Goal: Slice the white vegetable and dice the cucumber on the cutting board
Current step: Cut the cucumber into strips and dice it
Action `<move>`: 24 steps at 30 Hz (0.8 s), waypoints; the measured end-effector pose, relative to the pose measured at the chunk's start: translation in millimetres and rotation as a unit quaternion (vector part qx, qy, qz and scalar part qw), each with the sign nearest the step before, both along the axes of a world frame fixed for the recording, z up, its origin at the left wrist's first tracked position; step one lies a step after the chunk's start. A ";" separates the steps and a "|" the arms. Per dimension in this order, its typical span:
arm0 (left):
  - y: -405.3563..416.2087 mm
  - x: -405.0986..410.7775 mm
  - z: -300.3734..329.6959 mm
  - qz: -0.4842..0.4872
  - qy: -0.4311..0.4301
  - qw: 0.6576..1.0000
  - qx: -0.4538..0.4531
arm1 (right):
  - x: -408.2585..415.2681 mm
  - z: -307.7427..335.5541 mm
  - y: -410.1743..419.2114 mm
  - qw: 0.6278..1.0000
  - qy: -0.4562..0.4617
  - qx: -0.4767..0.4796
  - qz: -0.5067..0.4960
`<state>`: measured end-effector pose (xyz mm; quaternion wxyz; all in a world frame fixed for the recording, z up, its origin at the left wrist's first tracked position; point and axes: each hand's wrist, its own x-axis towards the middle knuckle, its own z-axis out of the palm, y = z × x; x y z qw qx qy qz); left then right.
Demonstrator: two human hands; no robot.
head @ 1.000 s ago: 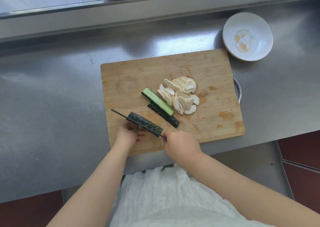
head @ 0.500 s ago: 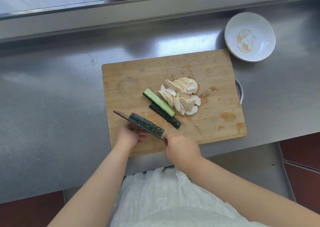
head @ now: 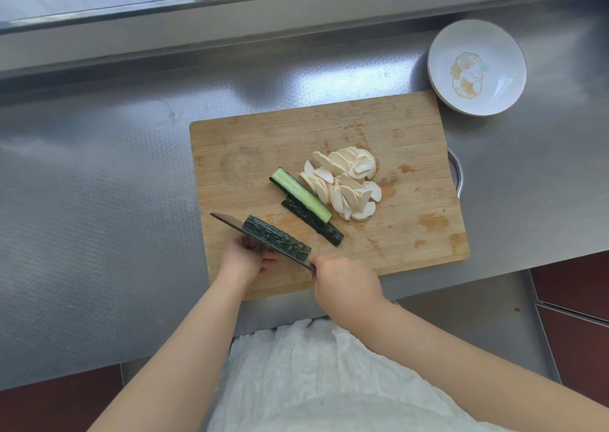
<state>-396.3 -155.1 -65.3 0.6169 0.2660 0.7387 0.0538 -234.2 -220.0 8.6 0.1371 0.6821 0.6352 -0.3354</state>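
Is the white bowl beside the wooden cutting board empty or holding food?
Empty. The white bowl shows only its gold printed motif and bare glaze inside; the white vegetable slices lie on the wooden cutting board.

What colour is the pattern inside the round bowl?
Gold, with a little pale green, on the white bowl; the head view shows it.

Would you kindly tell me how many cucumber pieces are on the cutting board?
3: one by the knife, two strips beside the white slices. More may be hidden.

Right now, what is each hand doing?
Left hand: fingers curled round the cucumber piece, steadying it.
Right hand: grips the knife handle.
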 end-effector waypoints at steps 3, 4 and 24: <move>-0.2 1.4 3.3 0.006 -0.003 1.000 0.000 | -1.6 3.5 4.0 1.000 -0.007 -0.009 -0.002; -0.2 1.7 4.1 0.009 -0.003 1.000 -0.001 | -2.1 4.8 5.3 1.000 -0.008 -0.012 -0.002; 0.8 1.5 2.6 0.009 -0.004 1.000 -0.011 | -3.3 15.8 10.8 0.999 -0.005 -0.032 -0.019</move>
